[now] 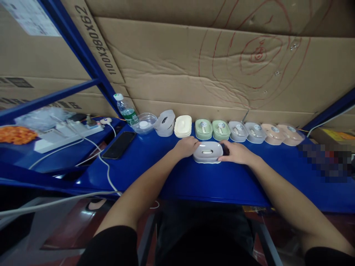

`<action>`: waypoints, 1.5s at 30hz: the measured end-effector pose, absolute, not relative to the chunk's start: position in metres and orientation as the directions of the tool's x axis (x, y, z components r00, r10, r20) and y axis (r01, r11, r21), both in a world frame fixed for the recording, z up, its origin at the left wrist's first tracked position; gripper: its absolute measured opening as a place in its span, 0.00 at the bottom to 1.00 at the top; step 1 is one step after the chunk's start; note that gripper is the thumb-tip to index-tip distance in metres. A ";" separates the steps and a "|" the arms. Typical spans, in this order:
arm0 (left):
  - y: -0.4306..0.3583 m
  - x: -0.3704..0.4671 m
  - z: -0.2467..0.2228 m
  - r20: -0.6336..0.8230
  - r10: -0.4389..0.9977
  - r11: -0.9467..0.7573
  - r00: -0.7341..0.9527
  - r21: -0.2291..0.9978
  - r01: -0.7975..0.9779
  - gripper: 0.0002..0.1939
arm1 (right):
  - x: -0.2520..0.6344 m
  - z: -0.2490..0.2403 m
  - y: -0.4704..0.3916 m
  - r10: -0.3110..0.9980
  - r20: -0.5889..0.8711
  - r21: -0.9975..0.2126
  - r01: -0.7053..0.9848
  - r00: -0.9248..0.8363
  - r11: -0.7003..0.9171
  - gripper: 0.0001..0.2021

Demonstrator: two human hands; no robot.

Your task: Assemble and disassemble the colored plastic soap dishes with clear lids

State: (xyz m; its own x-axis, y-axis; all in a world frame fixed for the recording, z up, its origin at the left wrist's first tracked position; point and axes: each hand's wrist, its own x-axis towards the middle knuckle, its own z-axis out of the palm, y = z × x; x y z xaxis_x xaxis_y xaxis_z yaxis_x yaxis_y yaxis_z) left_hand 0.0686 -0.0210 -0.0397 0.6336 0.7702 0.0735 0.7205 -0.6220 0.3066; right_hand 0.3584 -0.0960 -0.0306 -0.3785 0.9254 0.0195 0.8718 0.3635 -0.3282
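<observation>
A light grey oval container with a slot in its top rests on the blue table in front of me. My left hand is closed on its left side, fingers at the upper edge. At the right side my right hand grips it, with the thumb on the near edge and the fingers behind. Just beyond stand two green containers, then grey ones and pinkish ones to the right. A cream stack and some grey translucent pieces are to the left.
On the left of the blue table lie a black phone, a clear tub and a water bottle. White cables run near a power strip. Cardboard forms the back wall.
</observation>
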 end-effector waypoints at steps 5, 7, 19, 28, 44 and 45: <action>-0.019 0.065 -0.039 0.078 0.763 -0.626 0.641 0.335 0.705 0.22 | 0.362 -0.034 -0.093 0.901 0.058 -0.472 0.783 -0.431 0.405 0.45; -0.019 0.065 -0.039 0.078 0.765 -0.621 0.639 0.349 0.701 0.21 | 0.362 -0.034 -0.092 0.904 0.056 -0.487 0.779 -0.424 0.395 0.44; -0.020 0.066 -0.041 0.099 0.733 -0.643 0.673 0.423 0.639 0.23 | 0.363 -0.032 -0.090 0.929 -0.042 -0.390 0.862 -0.368 0.324 0.47; -0.023 0.063 -0.040 0.092 0.704 -0.650 0.705 0.483 0.586 0.43 | 0.365 -0.029 -0.090 0.908 -0.038 -0.385 0.844 -0.418 0.372 0.46; -0.030 0.062 -0.029 0.163 0.674 -0.718 0.720 0.373 0.588 0.49 | 0.371 -0.048 -0.083 0.901 0.149 -0.482 0.766 -0.407 0.425 0.46; -0.031 0.062 -0.029 0.162 0.669 -0.722 0.725 0.372 0.583 0.50 | 0.370 -0.048 -0.084 0.897 0.169 -0.481 0.760 -0.409 0.438 0.46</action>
